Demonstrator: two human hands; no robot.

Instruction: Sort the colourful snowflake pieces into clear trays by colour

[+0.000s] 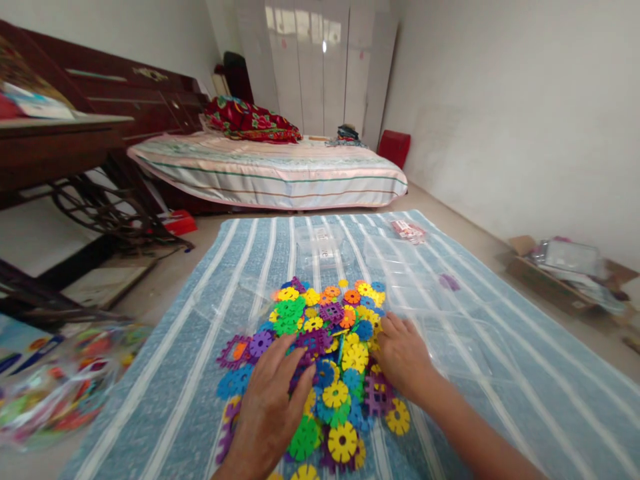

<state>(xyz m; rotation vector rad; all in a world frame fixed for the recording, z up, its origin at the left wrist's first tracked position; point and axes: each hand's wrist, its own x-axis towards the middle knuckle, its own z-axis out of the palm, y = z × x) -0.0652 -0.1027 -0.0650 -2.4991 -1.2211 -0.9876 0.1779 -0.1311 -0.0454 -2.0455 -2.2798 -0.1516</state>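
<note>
Heap of toy discs [325,360] running lengthwise away along striped cloth [500,347], left hand [270,407], right hand [403,357], fingers spread flat

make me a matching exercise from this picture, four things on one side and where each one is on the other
Things:
1. left hand
2. right hand
3. red box
4. cardboard box

Places:
A. on the floor by the right wall
B. flat on the near left part of the pile of plastic discs
C. past the foot of the bed, near the wardrobe
D. on the right edge of the pile

Pairs: 1-B, 2-D, 3-C, 4-A
</note>
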